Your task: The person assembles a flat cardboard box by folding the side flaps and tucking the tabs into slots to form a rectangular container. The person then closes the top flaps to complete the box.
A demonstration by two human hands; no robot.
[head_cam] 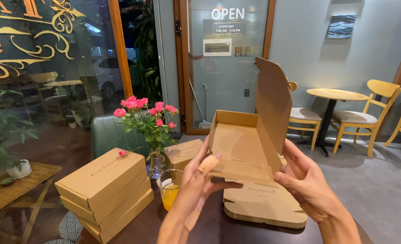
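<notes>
I hold a partly folded brown cardboard box (236,144) up over the dark table, its lid flap standing upright on the right. My left hand (196,185) grips the box's front edge, with a plaster on one finger. The right hand (302,178) cups the box's right side under the raised lid. Below the box lies a stack of flat unfolded cardboard blanks (264,208).
Three closed cardboard boxes (105,190) are stacked at the left, another box (182,153) behind a glass of orange drink (169,190). A vase of pink roses (150,122) stands nearby. Yellow chairs and a round table (336,95) are at the right, a glass door behind.
</notes>
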